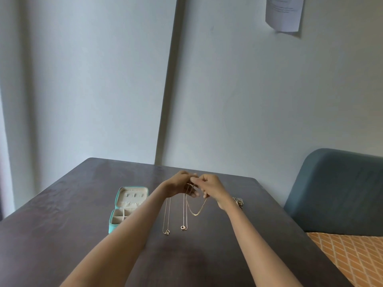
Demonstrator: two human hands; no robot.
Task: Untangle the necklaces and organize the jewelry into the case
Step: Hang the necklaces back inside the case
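Both hands are raised over the middle of the dark table (62, 204), fingertips almost meeting. My left hand (179, 185) and my right hand (209, 188) pinch thin gold necklace chains (196, 212) that hang down between them. One chain ends in a ring pendant (166, 232), another in a second ring pendant (183, 227), and a third chain sags in a loop under my right hand. The teal jewelry case (130, 206) lies open to the left, cream-lined, with small compartments; my left forearm hides part of it.
A small pile of silvery jewelry (239, 201) lies on the table just behind my right wrist. A blue chair back (335, 193) with an orange patterned seat (352, 257) stands at the right. The wall is close behind the table's far edge.
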